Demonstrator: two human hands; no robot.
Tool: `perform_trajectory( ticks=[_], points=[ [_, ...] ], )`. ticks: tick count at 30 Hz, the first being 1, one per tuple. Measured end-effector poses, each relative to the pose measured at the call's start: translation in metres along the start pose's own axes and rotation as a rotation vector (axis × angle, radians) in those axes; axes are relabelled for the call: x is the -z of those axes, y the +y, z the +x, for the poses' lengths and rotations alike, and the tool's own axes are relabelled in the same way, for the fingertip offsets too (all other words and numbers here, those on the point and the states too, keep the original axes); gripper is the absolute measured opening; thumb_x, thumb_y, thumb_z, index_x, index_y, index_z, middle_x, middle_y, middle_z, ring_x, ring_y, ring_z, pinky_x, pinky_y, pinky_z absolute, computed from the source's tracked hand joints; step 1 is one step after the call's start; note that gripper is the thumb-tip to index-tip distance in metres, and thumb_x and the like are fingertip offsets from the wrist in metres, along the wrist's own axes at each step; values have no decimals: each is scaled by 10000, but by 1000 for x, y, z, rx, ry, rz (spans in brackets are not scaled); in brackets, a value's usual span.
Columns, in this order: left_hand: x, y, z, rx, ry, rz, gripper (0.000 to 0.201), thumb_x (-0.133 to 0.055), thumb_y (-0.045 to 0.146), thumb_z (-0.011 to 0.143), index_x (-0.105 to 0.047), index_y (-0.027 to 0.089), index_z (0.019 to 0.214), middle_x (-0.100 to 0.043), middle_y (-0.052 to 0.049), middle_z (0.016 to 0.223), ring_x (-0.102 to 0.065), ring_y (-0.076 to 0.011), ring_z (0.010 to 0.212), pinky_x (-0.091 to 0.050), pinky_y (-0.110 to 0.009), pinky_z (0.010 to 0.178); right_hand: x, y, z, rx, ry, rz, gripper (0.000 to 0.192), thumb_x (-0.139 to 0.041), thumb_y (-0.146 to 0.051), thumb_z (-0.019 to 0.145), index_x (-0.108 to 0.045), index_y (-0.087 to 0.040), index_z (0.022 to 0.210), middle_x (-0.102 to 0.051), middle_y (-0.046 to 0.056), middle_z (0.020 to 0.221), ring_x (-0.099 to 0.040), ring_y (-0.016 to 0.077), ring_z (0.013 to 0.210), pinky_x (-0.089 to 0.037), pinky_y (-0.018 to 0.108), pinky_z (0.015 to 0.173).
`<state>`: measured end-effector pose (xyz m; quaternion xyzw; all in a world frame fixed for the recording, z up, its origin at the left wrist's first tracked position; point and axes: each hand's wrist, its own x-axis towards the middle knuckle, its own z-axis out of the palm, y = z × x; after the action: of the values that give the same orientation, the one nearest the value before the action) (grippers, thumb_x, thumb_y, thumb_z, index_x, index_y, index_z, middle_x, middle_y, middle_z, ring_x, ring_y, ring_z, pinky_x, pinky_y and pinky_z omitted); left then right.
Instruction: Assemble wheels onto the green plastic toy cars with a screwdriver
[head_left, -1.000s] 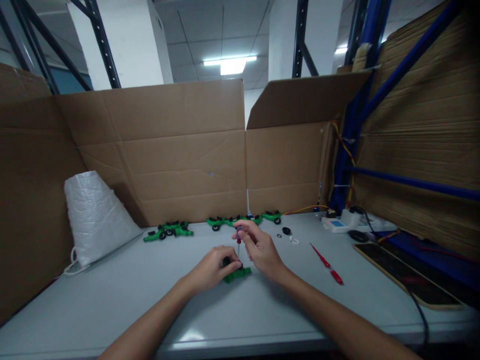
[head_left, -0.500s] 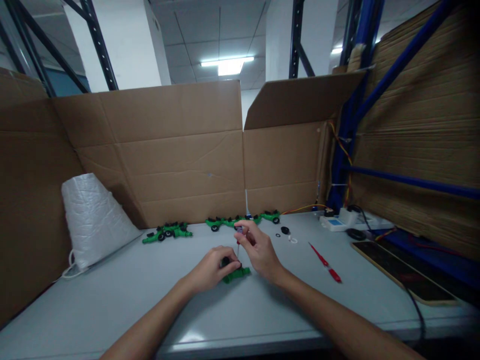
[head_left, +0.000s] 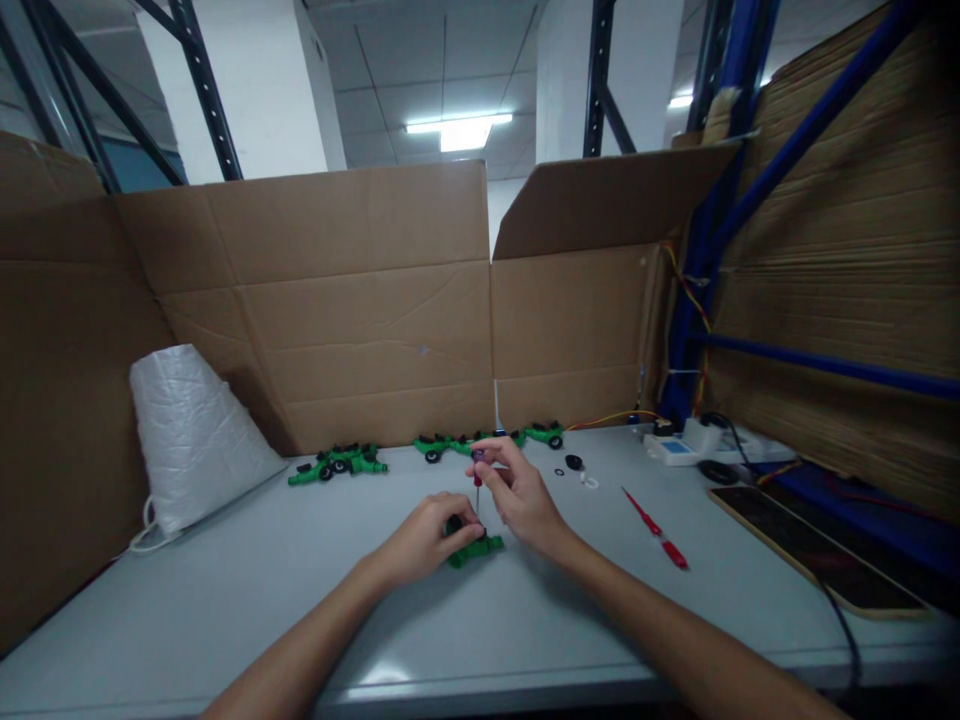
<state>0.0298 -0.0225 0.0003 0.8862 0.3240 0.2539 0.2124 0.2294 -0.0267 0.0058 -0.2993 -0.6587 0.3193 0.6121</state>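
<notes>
a: why is the left hand (head_left: 424, 540) clamped over the green part (head_left: 475, 548)?
b: it pins it flat on the grey table (head_left: 225, 610), fingers closed around its near end, so it can't turn

a: and the right hand (head_left: 525, 500)?
b: fingertips pinched shut on a small screwdriver (head_left: 477, 478), held upright with its tip down on the part. the red screwdriver (head_left: 654, 530) lies apart to the right, and more green parts (head_left: 337, 462) line the cardboard wall (head_left: 337, 300)
</notes>
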Motion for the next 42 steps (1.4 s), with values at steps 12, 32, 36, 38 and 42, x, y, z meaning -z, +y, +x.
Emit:
perform_trajectory(
  ticks=[12, 32, 36, 38, 42],
  points=[
    [3, 3, 0, 0, -24, -27, 311, -618, 447, 1052, -715, 171, 944, -739, -68, 963, -642, -201, 927, -476, -295, 858, 0, 2, -2, 68, 74, -142, 282, -655, -404, 1011, -596, -265, 1249, -528, -37, 855, -494, 120, 601, -405, 247, 564],
    [5, 9, 0, -8, -20, -27, 310, -620, 436, 1053, -697, 173, 907, -713, -43, 903, -627, -181, 861, -457, -268, 807, 1, -2, -2, 16, -33, -26, 348, -498, -474, 1089, -604, -247, 1330, -734, 78, 1063, -573, 121, 586, -391, 215, 456],
    [6, 10, 0, -6, -22, -31, 296, -632, 417, 1052, -693, 173, 896, -716, -37, 906, -621, -171, 845, -451, -260, 801, 2, -2, -2, 4, -31, -25, 336, -518, -461, 1082, -605, -243, 1321, -738, 75, 1046, -572, 116, 580, -394, 210, 457],
    [5, 9, 0, -5, -19, -31, 294, -638, 415, 1050, -696, 172, 895, -719, -38, 909, -622, -171, 843, -451, -261, 802, 2, -3, -2, 1, -33, -31, 337, -521, -459, 1081, -604, -238, 1321, -740, 76, 1046, -574, 116, 581, -395, 209, 458],
    [4, 7, 0, -10, -9, -32, 275, -645, 405, 1047, -704, 171, 914, -721, -41, 917, -629, -175, 858, -453, -266, 808, 3, -3, -2, -2, -28, -42, 344, -518, -463, 1083, -601, -229, 1320, -743, 76, 1040, -579, 116, 586, -401, 206, 463]
  ],
)
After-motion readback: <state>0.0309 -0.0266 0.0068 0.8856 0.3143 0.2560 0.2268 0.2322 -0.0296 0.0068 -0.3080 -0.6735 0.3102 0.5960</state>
